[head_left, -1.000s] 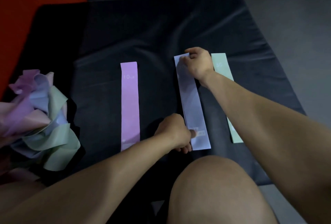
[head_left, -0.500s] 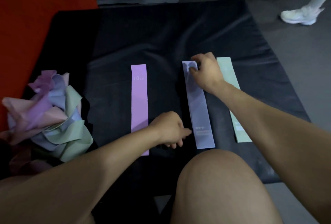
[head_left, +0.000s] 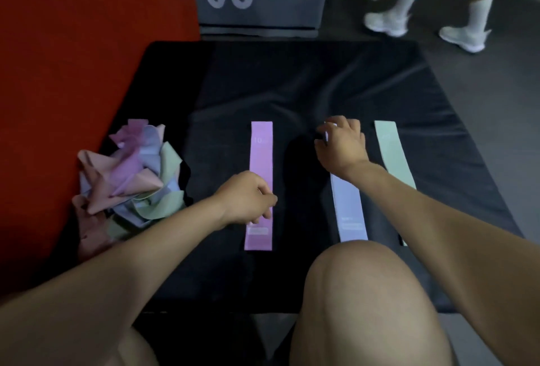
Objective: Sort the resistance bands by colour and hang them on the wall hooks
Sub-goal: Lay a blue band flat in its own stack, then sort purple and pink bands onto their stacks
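Sorting is in hand: the right hand (head_left: 340, 143) pinches the far end of the lavender band (head_left: 349, 207) between the pink band (head_left: 261, 161) and mint band (head_left: 393, 152), while the left hand (head_left: 248, 199), fingers loosely curled and holding nothing, likely next reaches for the tangled bands (head_left: 131, 172) at nine o'clock

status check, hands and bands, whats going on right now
Right hand pinches far end of lavender band. Left hand loosely curled over pink band, grip unclear. Green band flat. Tangled pile unsorted.
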